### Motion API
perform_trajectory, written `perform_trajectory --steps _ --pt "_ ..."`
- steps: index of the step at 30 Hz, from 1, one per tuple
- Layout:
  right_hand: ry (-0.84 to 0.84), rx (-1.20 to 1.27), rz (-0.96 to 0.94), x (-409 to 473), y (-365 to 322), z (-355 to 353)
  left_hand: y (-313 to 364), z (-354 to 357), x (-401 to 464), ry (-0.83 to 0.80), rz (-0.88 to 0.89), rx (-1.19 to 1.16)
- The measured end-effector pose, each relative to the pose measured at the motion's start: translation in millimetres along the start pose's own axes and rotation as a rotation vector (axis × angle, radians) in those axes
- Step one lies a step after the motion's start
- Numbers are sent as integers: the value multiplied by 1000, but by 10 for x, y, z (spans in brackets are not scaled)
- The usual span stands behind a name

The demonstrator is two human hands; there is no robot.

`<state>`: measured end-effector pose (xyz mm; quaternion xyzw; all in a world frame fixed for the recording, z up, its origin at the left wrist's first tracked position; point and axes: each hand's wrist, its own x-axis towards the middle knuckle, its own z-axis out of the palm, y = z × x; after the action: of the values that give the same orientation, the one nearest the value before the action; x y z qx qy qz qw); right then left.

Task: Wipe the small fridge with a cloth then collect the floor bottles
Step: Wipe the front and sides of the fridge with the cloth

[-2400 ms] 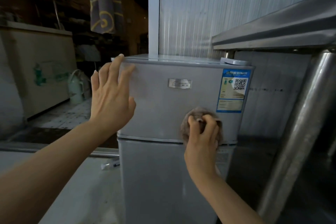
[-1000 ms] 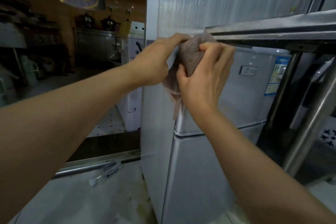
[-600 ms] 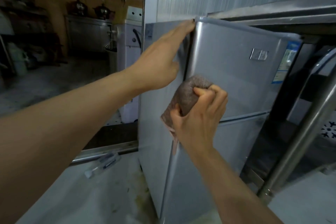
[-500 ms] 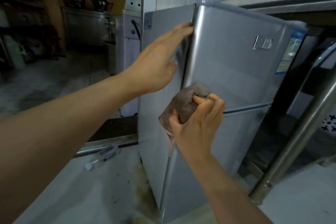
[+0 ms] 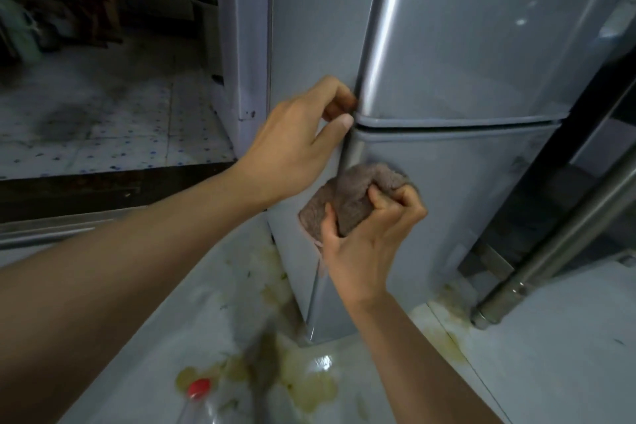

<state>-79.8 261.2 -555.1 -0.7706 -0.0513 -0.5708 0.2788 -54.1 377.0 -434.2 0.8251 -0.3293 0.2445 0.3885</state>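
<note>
The small grey two-door fridge [image 5: 457,55] stands in front of me, seen from its left front corner. My right hand [image 5: 368,237] is shut on a bunched brown cloth [image 5: 347,196] and presses it against the lower door near its left edge. My left hand [image 5: 303,138] rests on the fridge's corner at the seam between the two doors, fingers curled at the edge with nothing in them. A clear plastic bottle with a red cap [image 5: 199,389] lies on the floor at the bottom of the view, partly cut off.
A steel table leg [image 5: 557,234] slants down to the floor right of the fridge. Yellowish stains [image 5: 309,385] spread on the pale floor by the fridge's base. A metal threshold [image 5: 48,227] and a speckled tiled floor [image 5: 103,120] lie to the left.
My view has tilted down and closer. My right hand has carried the cloth from the upper door down onto the lower door. My left hand has slid down from the top corner to the door seam.
</note>
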Motion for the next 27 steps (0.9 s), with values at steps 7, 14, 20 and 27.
perform_trajectory --steps 7,14,20,27 --pt "-2 54 75 -448 174 67 -212 231 -352 -117 -50 -10" --pt "-133 80 260 -1191 371 92 -411 465 -594 -169 -80 15" --pt "-218 69 393 -1613 449 132 -575 690 -869 -229 -121 25" --pt "-391 -77 667 -2024 498 161 -756 924 -1141 -288 -207 47"
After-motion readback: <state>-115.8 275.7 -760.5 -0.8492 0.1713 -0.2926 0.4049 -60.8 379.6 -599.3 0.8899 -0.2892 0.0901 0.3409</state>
